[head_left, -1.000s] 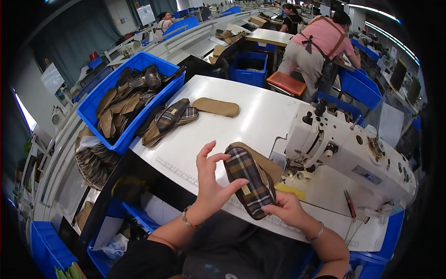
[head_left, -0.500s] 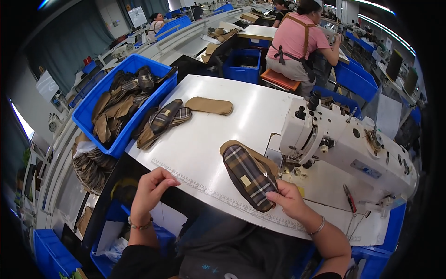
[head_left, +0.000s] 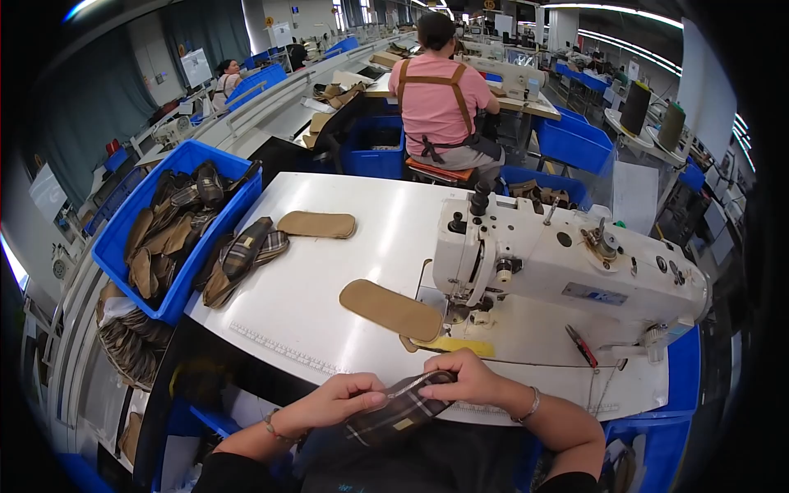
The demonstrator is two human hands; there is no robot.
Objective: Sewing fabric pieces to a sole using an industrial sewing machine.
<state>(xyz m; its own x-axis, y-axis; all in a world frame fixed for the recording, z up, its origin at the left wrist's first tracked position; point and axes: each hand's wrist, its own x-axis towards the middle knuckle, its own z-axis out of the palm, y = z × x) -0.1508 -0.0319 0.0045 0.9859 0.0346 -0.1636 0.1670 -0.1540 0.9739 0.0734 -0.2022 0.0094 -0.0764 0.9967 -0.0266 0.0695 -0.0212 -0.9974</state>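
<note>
A dark plaid zip pouch (head_left: 394, 419) with a small pale label is held at the table's front edge, close to my body. My left hand (head_left: 339, 404) pinches its left end between thumb and fingers. At the other end, my right hand (head_left: 470, 383) grips the zipper edge, which faces up. Just beyond my hands, a tan elongated oval panel (head_left: 390, 311) lies flat on the white tabletop, its right end near the needle area of the sewing machine (head_left: 567, 275). Part of another brown piece shows beneath that panel.
A second tan panel (head_left: 317, 224) and a pile of plaid pouches (head_left: 238, 259) lie farther left. Beside them stands a blue bin (head_left: 168, 316) full of such pieces. Red-handled snips (head_left: 582, 347) rest right of the machine. A co-worker in pink (head_left: 436, 103) sits ahead.
The plaid pouch has come off the tan panel and down toward my body. My left hand, earlier apart, now holds it too. The tan panel stays on the table. My view has shifted.
</note>
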